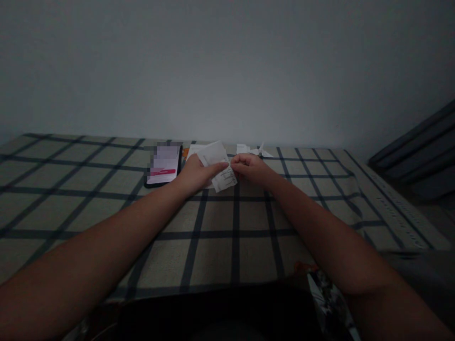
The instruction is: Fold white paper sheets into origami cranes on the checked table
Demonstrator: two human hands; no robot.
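My left hand (202,174) holds a white slip of paper (224,180) with dark print on it, the thumb lying across its front. The paper is tilted, its upper part pale and without clear marks. At the slip's right edge is my right hand (249,166), its fingers closed in a pinch; whether they grip the edge is too small to tell. A phone (164,163) with a lit screen and a pink bar lies left of my left hand. Behind the hands are crumpled white paper pieces (261,151) and another white sheet (195,149), partly hidden.
The table is covered by a checked cloth (213,222) and meets a plain grey wall (227,71). A small orange item shows beside the phone. Dark folded fabric (423,151) is at the far right. Patterned fabric (330,303) lies below the table's near edge.
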